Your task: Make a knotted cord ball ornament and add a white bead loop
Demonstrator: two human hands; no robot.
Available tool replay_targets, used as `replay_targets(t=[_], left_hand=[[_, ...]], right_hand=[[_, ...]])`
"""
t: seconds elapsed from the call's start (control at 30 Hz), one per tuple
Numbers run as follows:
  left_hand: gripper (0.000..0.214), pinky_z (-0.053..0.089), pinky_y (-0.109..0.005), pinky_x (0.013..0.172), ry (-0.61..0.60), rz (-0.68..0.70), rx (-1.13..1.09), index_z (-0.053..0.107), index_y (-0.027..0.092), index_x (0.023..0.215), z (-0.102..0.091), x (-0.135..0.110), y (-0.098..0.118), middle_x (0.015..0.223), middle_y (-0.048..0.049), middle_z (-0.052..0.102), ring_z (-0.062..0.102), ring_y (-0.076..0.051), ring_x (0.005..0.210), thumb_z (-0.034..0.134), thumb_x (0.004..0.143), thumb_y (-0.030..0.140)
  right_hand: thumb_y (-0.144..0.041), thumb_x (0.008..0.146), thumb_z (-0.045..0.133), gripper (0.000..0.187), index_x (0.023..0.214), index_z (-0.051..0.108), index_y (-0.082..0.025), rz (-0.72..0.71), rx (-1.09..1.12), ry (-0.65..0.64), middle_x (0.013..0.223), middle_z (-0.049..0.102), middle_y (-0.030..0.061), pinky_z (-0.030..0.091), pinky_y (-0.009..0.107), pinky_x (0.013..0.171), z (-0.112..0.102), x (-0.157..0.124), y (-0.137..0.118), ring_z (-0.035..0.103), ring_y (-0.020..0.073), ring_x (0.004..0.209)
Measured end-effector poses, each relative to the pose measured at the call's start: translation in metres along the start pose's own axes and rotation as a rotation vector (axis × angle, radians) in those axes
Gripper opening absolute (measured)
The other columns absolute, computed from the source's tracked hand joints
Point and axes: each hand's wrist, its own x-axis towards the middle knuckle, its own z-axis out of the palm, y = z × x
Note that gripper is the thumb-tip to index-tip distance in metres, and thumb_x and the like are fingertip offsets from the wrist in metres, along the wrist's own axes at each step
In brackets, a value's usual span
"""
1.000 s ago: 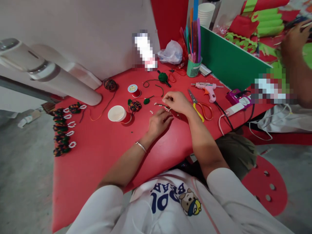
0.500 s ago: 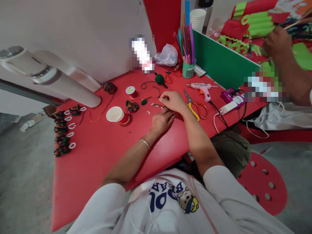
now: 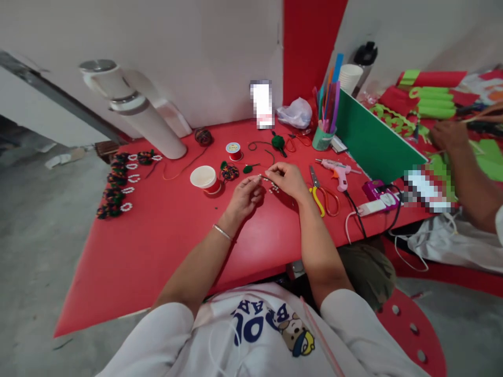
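My left hand (image 3: 244, 198) is closed, thumb and forefinger pinching one end of a short thread of small white beads (image 3: 265, 179). My right hand (image 3: 291, 180) is closed close by, its fingertips pinched at the same thread; the exact grip is too small to see. Loose white beads (image 3: 274, 189) lie on the red table just below the thread. Left of the hands are a green leaf-like piece (image 3: 247, 169), a dark multicoloured yarn piece (image 3: 230, 172), a red thread spool (image 3: 234, 152) and a paper cup (image 3: 205, 179).
Scissors (image 3: 317, 195), a pink glue gun (image 3: 337, 170) and a purple power strip (image 3: 379, 193) sit to the right. A green divider (image 3: 379, 139) stands behind them, with a co-worker's hand (image 3: 448, 137) beyond. Several yarn pieces with bead loops (image 3: 113, 188) line the left edge by a white flask (image 3: 153, 125).
My hands have drawn closer at the fingertips, and the left one has turned up and lifted with the beaded thread in its pinch. The head view has shifted left and up.
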Motion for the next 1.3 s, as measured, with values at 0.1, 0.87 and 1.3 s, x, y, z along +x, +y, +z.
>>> replay_targets(t=[0.1, 0.87, 1.3], left_hand=[[0.036, 0.026, -0.015, 0.041, -0.017, -0.077, -0.158, 0.064, 0.018, 0.088, -0.004, 0.000, 0.011, 0.066, 0.0056, 0.051, 0.041, -0.004, 0.049, 0.091, 0.074, 0.036], [0.025, 0.039, -0.012, 0.047, 0.007, -0.105, -0.231, 0.070, 0.015, 0.086, -0.012, 0.011, 0.013, 0.082, -0.0009, 0.069, 0.054, -0.004, 0.057, 0.090, 0.071, 0.015], [0.019, 0.042, -0.013, 0.047, 0.094, -0.054, -0.186, 0.075, 0.015, 0.086, -0.019, 0.015, 0.015, 0.076, -0.0016, 0.072, 0.060, -0.006, 0.058, 0.086, 0.074, 0.005]], right_hand=[[-0.040, 0.085, 0.067, 0.021, 0.081, 0.070, -0.019, 0.017, 0.080, -0.055, 0.068, 0.063, -0.0023, 0.044, 0.025, 0.064, 0.005, -0.003, -0.006, 0.054, 0.0127, 0.064], [-0.038, 0.082, 0.060, 0.019, 0.076, 0.064, -0.020, 0.089, 0.112, -0.032, 0.075, 0.070, 0.0015, 0.048, 0.026, 0.065, 0.011, -0.010, -0.015, 0.062, 0.0150, 0.069], [-0.032, 0.083, 0.060, 0.013, 0.079, 0.065, -0.020, 0.106, 0.130, -0.041, 0.088, 0.076, 0.0040, 0.050, 0.027, 0.066, 0.013, -0.011, -0.011, 0.065, 0.0151, 0.071]])
